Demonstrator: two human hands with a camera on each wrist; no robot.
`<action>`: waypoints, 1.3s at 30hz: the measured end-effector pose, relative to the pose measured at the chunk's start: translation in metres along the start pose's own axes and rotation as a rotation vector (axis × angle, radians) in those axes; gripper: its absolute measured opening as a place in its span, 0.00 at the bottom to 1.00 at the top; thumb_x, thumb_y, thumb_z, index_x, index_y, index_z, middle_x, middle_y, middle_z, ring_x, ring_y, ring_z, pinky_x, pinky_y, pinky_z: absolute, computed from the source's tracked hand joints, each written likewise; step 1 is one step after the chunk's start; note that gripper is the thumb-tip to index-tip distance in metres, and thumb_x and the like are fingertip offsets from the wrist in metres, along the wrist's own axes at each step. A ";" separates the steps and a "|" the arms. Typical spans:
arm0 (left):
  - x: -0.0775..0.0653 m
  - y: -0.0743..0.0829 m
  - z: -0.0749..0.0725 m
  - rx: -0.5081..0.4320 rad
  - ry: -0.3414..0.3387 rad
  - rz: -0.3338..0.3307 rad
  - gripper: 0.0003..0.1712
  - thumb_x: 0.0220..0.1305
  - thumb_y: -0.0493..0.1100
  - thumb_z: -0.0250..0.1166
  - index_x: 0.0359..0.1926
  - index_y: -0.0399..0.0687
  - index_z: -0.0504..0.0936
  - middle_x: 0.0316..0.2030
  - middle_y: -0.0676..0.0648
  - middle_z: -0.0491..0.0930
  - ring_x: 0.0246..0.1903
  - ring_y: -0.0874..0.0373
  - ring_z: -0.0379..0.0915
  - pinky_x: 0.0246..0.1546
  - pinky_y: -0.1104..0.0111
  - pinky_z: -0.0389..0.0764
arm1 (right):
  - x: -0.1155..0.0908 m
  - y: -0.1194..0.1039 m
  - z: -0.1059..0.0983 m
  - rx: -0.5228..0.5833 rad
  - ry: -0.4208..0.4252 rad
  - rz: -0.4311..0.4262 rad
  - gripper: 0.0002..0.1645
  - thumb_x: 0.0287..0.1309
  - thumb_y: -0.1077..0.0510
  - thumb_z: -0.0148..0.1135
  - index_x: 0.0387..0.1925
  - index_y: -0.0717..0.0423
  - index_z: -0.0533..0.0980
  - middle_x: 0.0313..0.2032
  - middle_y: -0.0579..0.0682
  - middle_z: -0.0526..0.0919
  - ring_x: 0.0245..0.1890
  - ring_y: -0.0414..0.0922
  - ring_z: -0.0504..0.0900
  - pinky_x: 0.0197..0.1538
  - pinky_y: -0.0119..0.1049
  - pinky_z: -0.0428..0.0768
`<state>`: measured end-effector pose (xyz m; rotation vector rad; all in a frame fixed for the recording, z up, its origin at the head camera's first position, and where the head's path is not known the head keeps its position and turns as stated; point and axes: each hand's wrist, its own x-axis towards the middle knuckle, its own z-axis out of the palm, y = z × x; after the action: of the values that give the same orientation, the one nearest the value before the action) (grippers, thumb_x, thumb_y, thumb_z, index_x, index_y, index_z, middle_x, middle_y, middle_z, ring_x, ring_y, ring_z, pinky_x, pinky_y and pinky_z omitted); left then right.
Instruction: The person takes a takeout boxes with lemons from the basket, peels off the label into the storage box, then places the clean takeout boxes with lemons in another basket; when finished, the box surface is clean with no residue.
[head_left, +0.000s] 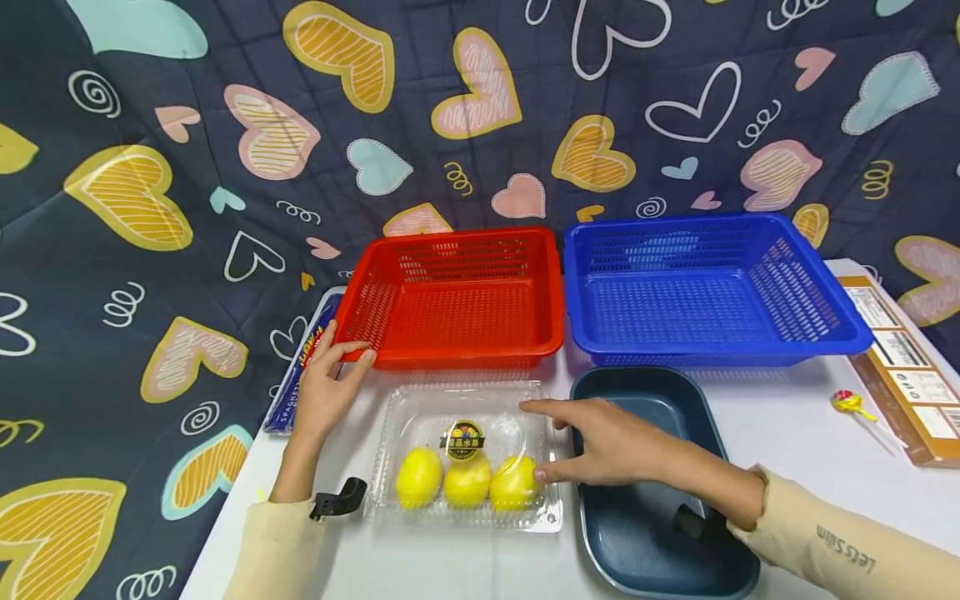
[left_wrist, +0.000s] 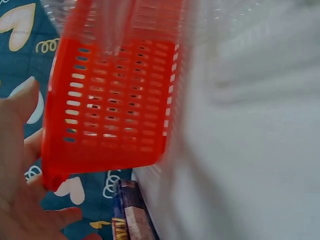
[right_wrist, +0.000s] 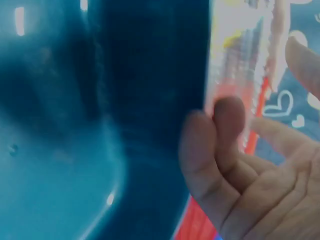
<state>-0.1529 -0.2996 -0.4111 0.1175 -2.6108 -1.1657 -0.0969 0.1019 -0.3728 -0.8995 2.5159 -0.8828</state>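
A clear plastic clamshell box (head_left: 463, 400) lies on the table, lid down, with three yellow fruits (head_left: 467, 482) along its near side. My right hand (head_left: 615, 442) hovers at the box's right side, fingers stretched to the left and thumb apart; contact with the box is hard to tell. Beneath that wrist is a dark teal tray (head_left: 637, 542). My left hand (head_left: 330, 383) is at the near left corner of the red basket (head_left: 465, 317), its fingers spread about the rim. In the left wrist view, the thumb and fingers stand around that corner (left_wrist: 55, 175) without visibly gripping it.
A blue basket (head_left: 675, 308) stands right of the red one. At the left edge, a blue spaghetti packet (head_left: 288, 400) lies partly behind my left hand. On the right are a lollipop (head_left: 849, 402) and a long brown box (head_left: 907, 375). Heart-patterned cloth hangs behind.
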 end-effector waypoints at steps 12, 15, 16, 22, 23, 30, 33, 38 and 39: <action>-0.020 0.031 -0.020 0.155 -0.124 0.174 0.33 0.64 0.58 0.69 0.69 0.61 0.77 0.83 0.53 0.42 0.82 0.40 0.30 0.67 0.21 0.37 | 0.007 0.000 -0.028 0.070 -0.035 -0.067 0.36 0.64 0.41 0.67 0.68 0.51 0.74 0.48 0.56 0.87 0.26 0.38 0.75 0.28 0.30 0.77; -0.027 0.048 -0.018 0.164 -0.165 0.288 0.32 0.61 0.55 0.72 0.67 0.63 0.78 0.82 0.55 0.45 0.82 0.43 0.31 0.71 0.25 0.36 | 0.011 0.002 -0.032 0.095 0.025 -0.080 0.31 0.64 0.44 0.68 0.63 0.53 0.78 0.45 0.53 0.87 0.26 0.38 0.75 0.28 0.30 0.78; -0.030 0.052 -0.017 0.157 -0.180 0.328 0.32 0.60 0.54 0.73 0.66 0.62 0.79 0.82 0.55 0.48 0.82 0.44 0.32 0.72 0.27 0.36 | 0.012 0.002 -0.032 0.098 0.050 -0.093 0.28 0.64 0.46 0.68 0.62 0.54 0.79 0.44 0.52 0.87 0.27 0.38 0.76 0.29 0.30 0.79; -0.050 0.071 -0.008 0.128 -0.309 0.457 0.26 0.58 0.51 0.76 0.59 0.62 0.85 0.73 0.53 0.69 0.80 0.49 0.48 0.74 0.31 0.48 | 0.028 0.004 -0.024 0.113 0.163 -0.189 0.21 0.62 0.54 0.71 0.56 0.55 0.83 0.39 0.47 0.87 0.31 0.38 0.78 0.35 0.30 0.82; -0.054 0.072 -0.007 0.131 -0.341 0.458 0.25 0.58 0.52 0.76 0.58 0.62 0.85 0.72 0.53 0.71 0.80 0.49 0.49 0.73 0.31 0.50 | 0.031 0.003 -0.022 0.110 0.171 -0.206 0.21 0.61 0.55 0.71 0.55 0.55 0.83 0.40 0.47 0.87 0.32 0.38 0.78 0.36 0.31 0.82; -0.068 0.067 -0.002 0.192 -0.517 0.435 0.35 0.54 0.61 0.76 0.64 0.69 0.80 0.75 0.54 0.67 0.80 0.43 0.47 0.74 0.32 0.51 | 0.047 -0.009 -0.016 0.059 0.137 -0.264 0.20 0.60 0.52 0.72 0.54 0.47 0.84 0.43 0.41 0.86 0.41 0.41 0.79 0.45 0.40 0.84; -0.071 0.062 0.000 0.213 -0.530 0.427 0.39 0.51 0.63 0.78 0.65 0.68 0.79 0.77 0.55 0.63 0.80 0.41 0.45 0.73 0.31 0.49 | 0.055 -0.014 -0.013 0.034 0.095 -0.276 0.20 0.60 0.51 0.73 0.54 0.45 0.85 0.44 0.41 0.86 0.45 0.40 0.78 0.49 0.43 0.84; -0.074 0.055 0.002 0.218 -0.520 0.421 0.40 0.50 0.62 0.78 0.65 0.64 0.80 0.78 0.58 0.60 0.81 0.43 0.43 0.72 0.30 0.50 | 0.069 -0.020 -0.007 -0.014 0.038 -0.332 0.19 0.59 0.51 0.74 0.53 0.45 0.86 0.43 0.44 0.85 0.46 0.44 0.77 0.48 0.39 0.79; -0.075 0.054 0.002 0.215 -0.517 0.418 0.40 0.50 0.62 0.78 0.65 0.64 0.80 0.78 0.58 0.60 0.81 0.44 0.43 0.72 0.30 0.50 | 0.072 -0.022 -0.006 -0.022 0.031 -0.345 0.19 0.58 0.51 0.74 0.52 0.45 0.86 0.42 0.44 0.85 0.44 0.45 0.76 0.46 0.37 0.77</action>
<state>-0.0794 -0.2482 -0.3886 -0.7447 -2.9743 -0.8452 -0.1433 0.0444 -0.3609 -1.3645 2.4395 -0.9760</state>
